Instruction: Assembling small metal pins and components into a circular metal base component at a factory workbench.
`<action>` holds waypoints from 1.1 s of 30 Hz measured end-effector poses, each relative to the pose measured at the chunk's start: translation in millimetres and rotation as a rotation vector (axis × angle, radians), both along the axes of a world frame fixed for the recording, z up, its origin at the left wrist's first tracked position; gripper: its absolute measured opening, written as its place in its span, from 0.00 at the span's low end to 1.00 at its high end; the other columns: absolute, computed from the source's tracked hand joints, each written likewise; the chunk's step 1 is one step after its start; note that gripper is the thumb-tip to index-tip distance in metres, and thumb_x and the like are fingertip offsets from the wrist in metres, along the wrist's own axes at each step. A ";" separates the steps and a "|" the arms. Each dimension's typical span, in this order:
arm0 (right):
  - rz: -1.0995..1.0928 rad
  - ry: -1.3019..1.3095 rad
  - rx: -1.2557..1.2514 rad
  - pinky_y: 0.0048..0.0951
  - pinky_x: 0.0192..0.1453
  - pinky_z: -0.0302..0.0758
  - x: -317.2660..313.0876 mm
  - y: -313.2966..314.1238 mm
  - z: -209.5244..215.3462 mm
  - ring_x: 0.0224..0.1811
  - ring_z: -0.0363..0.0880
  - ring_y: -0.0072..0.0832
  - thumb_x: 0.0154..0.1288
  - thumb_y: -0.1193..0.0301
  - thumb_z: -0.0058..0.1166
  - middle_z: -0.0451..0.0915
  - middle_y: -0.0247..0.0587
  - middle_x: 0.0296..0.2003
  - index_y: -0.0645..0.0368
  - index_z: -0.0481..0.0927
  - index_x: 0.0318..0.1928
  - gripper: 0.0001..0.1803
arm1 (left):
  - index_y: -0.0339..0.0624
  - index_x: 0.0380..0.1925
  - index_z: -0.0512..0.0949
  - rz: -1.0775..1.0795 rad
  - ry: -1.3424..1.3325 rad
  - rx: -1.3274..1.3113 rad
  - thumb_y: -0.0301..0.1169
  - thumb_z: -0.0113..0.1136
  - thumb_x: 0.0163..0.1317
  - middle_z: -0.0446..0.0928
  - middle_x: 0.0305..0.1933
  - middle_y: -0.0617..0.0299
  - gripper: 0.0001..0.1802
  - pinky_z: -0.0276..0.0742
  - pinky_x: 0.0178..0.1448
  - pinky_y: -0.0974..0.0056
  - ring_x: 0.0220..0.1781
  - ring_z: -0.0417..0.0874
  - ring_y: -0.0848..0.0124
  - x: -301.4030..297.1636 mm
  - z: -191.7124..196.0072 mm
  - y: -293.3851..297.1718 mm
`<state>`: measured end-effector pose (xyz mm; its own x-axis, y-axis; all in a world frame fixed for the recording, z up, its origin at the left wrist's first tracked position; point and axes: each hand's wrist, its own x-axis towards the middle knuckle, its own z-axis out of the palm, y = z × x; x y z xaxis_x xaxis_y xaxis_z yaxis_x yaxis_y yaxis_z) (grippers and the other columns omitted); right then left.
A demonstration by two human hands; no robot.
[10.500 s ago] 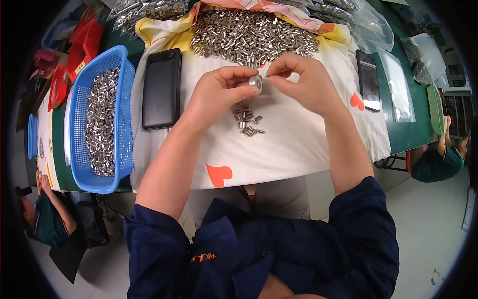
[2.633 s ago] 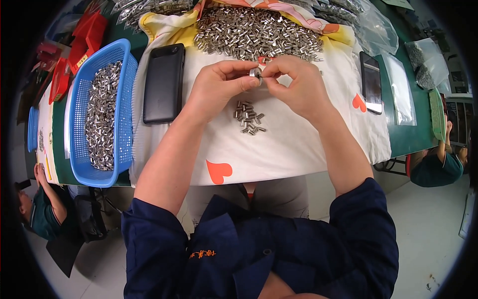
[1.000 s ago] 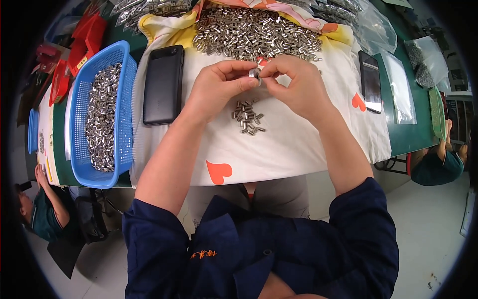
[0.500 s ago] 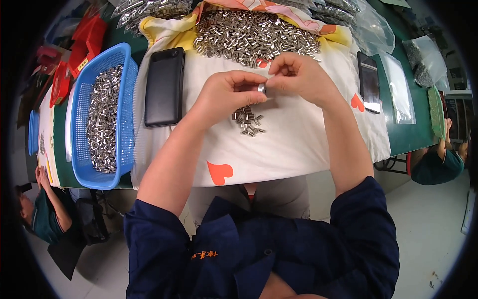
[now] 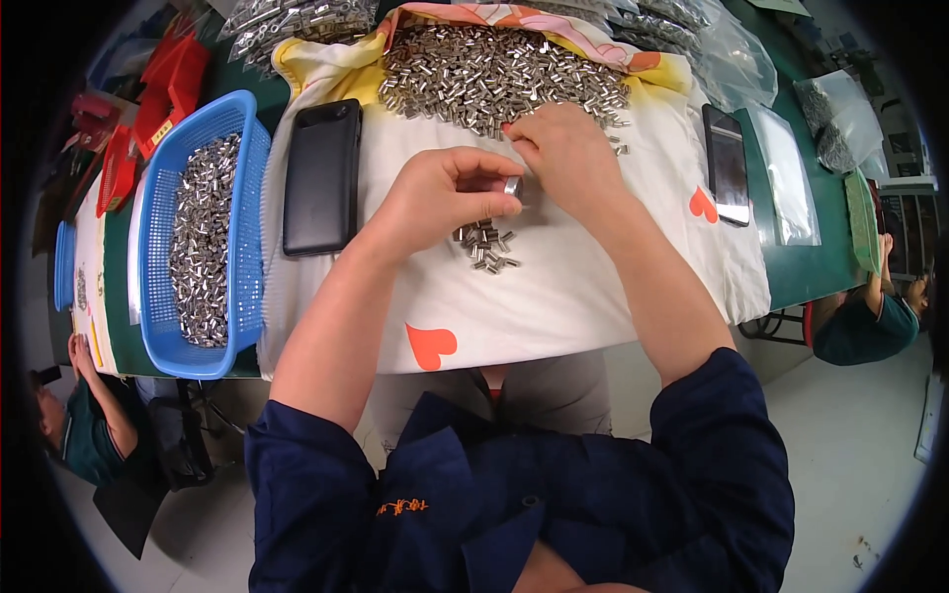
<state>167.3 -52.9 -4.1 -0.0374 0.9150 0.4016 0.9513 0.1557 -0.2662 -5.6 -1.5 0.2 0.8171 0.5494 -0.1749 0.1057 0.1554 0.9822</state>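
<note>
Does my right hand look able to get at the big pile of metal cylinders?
Probably yes: your right hand is by the near edge of the big pile, with nothing visible blocking it. Your left hand, holding a round metal piece, is to its left.

Green tabletop [image 5: 813,265], partly covered by a white cloth [image 5: 554,306], the landmark. On the cloth lie a large heap of small metal cylinders [image 5: 494,74] at its far side, a smaller cluster [image 5: 484,247] near its middle, and a black rectangular case [image 5: 322,178] toward its left edge, with a phone [image 5: 728,163] at its right edge. Directly on the tabletop, a blue basket [image 5: 247,227] stands just left of the cloth and a flat clear plastic bag [image 5: 786,178] lies just right.
</note>
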 end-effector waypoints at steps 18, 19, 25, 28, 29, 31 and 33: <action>0.145 0.440 0.081 0.28 0.34 0.72 -17.8 -20.4 23.3 0.30 0.75 0.32 0.48 0.76 0.54 0.77 0.39 0.26 0.61 0.77 0.27 0.04 | 0.33 0.41 0.74 0.216 -0.181 -0.118 0.21 0.60 0.50 0.77 0.35 0.59 0.16 0.74 0.42 0.73 0.37 0.77 0.76 0.8 -3.2 5.9; 0.156 0.313 0.169 0.30 0.34 0.72 -19.1 -20.2 22.0 0.30 0.74 0.35 0.47 0.76 0.54 0.76 0.40 0.26 0.60 0.77 0.27 0.03 | 0.32 0.41 0.74 0.233 -0.170 -0.094 0.21 0.60 0.50 0.77 0.35 0.59 0.16 0.74 0.41 0.74 0.36 0.77 0.76 1.6 -3.0 4.8; 0.080 0.479 0.072 0.31 0.35 0.71 -21.7 -21.8 21.0 0.31 0.74 0.36 0.46 0.76 0.54 0.76 0.40 0.25 0.60 0.76 0.26 0.03 | 0.32 0.41 0.74 0.251 -0.169 -0.111 0.21 0.60 0.51 0.78 0.35 0.58 0.16 0.74 0.40 0.74 0.35 0.78 0.76 1.6 -0.6 3.7; 0.101 0.432 0.100 0.31 0.34 0.72 -21.4 -22.0 20.9 0.30 0.74 0.36 0.46 0.76 0.54 0.77 0.40 0.25 0.60 0.77 0.26 0.04 | 0.32 0.41 0.74 0.242 -0.155 -0.096 0.21 0.60 0.50 0.78 0.35 0.58 0.16 0.74 0.40 0.74 0.35 0.78 0.76 2.2 -2.1 4.2; 0.100 0.433 0.100 0.31 0.34 0.72 -20.3 -22.1 21.7 0.30 0.74 0.36 0.46 0.76 0.54 0.77 0.40 0.25 0.60 0.77 0.26 0.04 | 0.32 0.41 0.74 0.245 -0.156 -0.087 0.21 0.60 0.50 0.78 0.35 0.58 0.16 0.74 0.40 0.74 0.36 0.78 0.76 1.8 -2.8 4.8; 0.117 0.543 -0.025 0.28 0.33 0.72 -15.4 -23.2 26.3 0.28 0.75 0.32 0.48 0.75 0.55 0.77 0.39 0.25 0.60 0.78 0.29 0.05 | 0.31 0.41 0.74 0.227 -0.169 -0.095 0.21 0.60 0.50 0.78 0.35 0.58 0.16 0.74 0.41 0.74 0.36 0.78 0.76 0.9 -3.4 5.0; 0.086 0.616 -0.157 0.24 0.34 0.71 -11.1 -22.5 34.6 0.28 0.74 0.26 0.48 0.76 0.55 0.77 0.36 0.25 0.61 0.78 0.29 0.05 | 0.31 0.41 0.74 0.209 -0.182 -0.106 0.21 0.60 0.50 0.78 0.35 0.58 0.16 0.74 0.41 0.74 0.36 0.78 0.76 0.8 -3.0 3.9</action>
<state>156.2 -75.4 30.5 0.0819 0.9686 0.2346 0.6022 0.1395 -0.7861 -4.9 2.3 -2.8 0.7114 0.6955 -0.1010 -0.1156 0.2576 0.9593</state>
